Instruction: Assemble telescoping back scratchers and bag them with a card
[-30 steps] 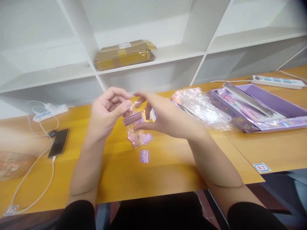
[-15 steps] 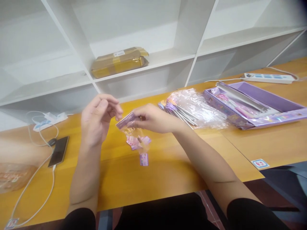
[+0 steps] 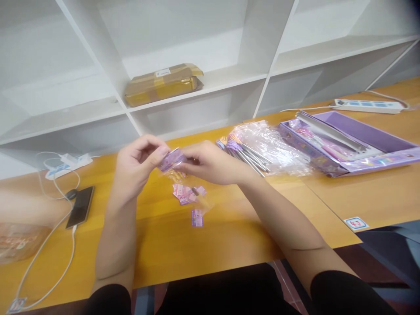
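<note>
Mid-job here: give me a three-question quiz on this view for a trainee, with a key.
1. What colour is the small packet that the left hand and the right hand hold?
2. True or false: the taped parcel sits on a shelf behind the table.
3. Where does the phone lie? (a) inside the open box (b) to the left of the left hand (c) under the right hand

Key: 1. Purple; 2. True; 3. b

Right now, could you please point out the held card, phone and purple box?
Held card [image 3: 172, 159], head view: middle of its printed face.
Phone [image 3: 80, 208], head view: middle of its dark screen.
Purple box [image 3: 370, 131], head view: its bare purple inside.
</note>
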A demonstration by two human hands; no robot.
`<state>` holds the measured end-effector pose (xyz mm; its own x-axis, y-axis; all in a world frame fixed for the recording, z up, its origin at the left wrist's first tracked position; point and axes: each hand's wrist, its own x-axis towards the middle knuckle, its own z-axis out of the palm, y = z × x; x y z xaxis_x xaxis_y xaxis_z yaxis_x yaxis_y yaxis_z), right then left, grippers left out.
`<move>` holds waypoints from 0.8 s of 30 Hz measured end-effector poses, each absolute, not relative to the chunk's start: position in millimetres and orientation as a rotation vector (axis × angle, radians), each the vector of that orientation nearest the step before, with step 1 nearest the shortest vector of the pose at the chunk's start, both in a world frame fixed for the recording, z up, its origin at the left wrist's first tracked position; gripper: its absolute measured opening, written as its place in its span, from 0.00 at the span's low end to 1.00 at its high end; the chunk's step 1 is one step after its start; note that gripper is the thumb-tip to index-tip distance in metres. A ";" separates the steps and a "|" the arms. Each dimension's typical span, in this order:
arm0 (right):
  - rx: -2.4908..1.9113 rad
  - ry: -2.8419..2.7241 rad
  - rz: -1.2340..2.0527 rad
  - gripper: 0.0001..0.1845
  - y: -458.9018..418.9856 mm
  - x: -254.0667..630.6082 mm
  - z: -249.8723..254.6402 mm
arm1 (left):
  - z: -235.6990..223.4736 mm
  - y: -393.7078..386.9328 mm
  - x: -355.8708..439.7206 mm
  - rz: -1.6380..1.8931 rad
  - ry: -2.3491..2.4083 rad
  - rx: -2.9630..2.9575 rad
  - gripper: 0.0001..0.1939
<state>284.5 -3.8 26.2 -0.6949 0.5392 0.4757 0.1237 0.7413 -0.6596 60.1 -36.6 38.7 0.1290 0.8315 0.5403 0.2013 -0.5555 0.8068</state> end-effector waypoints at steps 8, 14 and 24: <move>-0.477 -2.289 0.716 0.15 -8.1 283.3 26.4 | 41.0 -40.0 62.4 1.408 1.008 1.876 0.12; -0.484 -2.309 0.700 0.15 -8.9 284.8 26.9 | 43.6 -44.1 64.6 1.428 1.002 1.921 0.10; -0.419 -2.196 0.729 0.18 -10.7 282.7 25.4 | 42.2 -46.5 72.1 1.452 1.071 1.912 0.11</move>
<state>282.7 -10.7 25.4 -0.6494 0.5039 0.5695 0.0633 0.7821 -0.6199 72.1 -46.5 42.2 0.1182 0.8254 0.5521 0.2838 -0.5609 0.7778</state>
